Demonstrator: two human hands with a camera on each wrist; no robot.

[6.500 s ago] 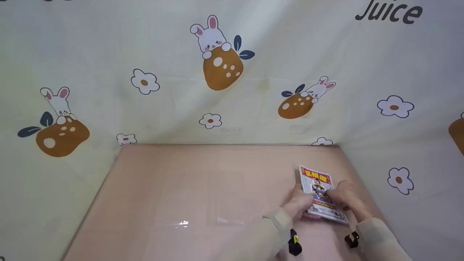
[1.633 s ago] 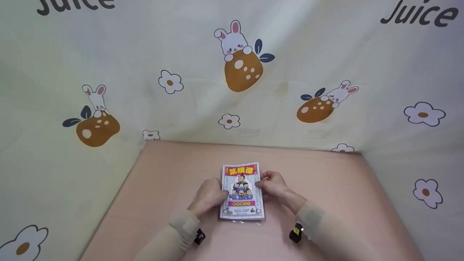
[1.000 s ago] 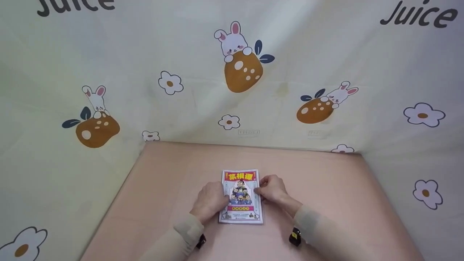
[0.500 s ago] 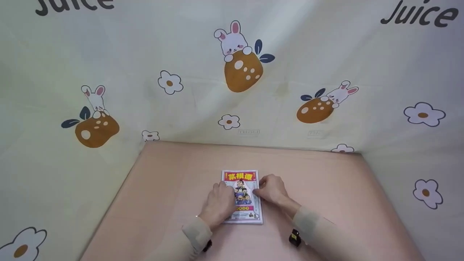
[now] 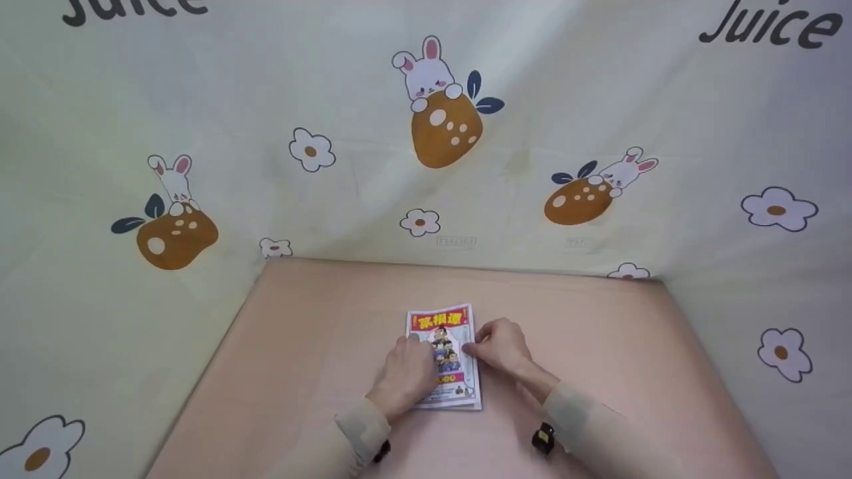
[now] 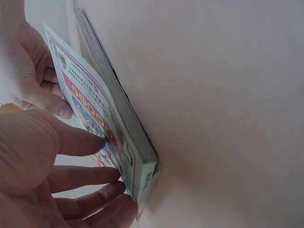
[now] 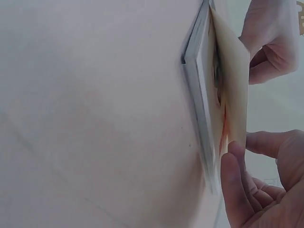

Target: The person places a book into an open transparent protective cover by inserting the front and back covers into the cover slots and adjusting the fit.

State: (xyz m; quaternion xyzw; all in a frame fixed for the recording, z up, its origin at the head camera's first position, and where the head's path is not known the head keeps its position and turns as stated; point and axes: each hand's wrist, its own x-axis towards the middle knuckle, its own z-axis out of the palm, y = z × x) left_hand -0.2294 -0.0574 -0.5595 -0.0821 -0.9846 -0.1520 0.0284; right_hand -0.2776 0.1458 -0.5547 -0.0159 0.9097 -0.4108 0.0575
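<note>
On the pink desk [image 5: 333,319], at six o'clock from the head view's centre, lies your white paperback book [image 5: 458,364] with its cartoon-printed front cover [image 6: 81,73]. Your right hand [image 5: 504,347], at the book's three o'clock, pinches that cover's edge, holding it raised off the pages [image 6: 118,99]. Your left hand [image 5: 403,374], at eight o'clock, is loosely spread, touching the cover near the spine [image 6: 147,175].

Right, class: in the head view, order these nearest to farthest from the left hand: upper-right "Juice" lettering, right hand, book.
1. Book: touching the left hand.
2. Right hand: at the book's right edge.
3. "Juice" lettering: high at upper right.
</note>
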